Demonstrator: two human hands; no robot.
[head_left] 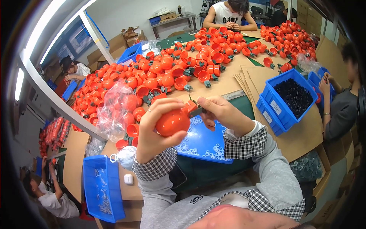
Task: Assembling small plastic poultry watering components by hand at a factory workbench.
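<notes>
Grey sweatshirt sleeves on both forearms. Black-and-white checked shirt cuffs folded back over sleeve ends near wrists. Same checked collar at neckline, small dark logo on grey chest. Thin ring on one finger of left hand (154, 131). Right hand (223, 114) bare.

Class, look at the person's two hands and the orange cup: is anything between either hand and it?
Nothing visible. The left hand grips the orange cup directly, and the right hand pinches the grey fitting at its rim.
</notes>
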